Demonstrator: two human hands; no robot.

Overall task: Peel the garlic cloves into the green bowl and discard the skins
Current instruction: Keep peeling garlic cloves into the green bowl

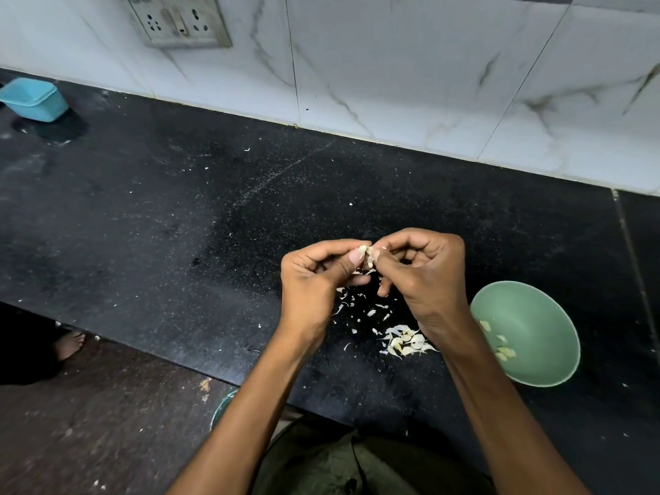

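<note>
No legible writing. Left hand (314,276) and right hand (421,276) both curl in a tight grip, pinching one garlic clove (368,252) above the table (178,226). Skins (360,309) below; green bowl (535,323) just right, holding peeled cloves (503,351).

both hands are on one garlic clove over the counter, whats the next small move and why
Probably finish pulling the skin off. The left hand and right hand pinch the garlic clove with skin still on it, above the loose skins. Once bare, it likely goes into the green bowl with the peeled cloves.
</note>
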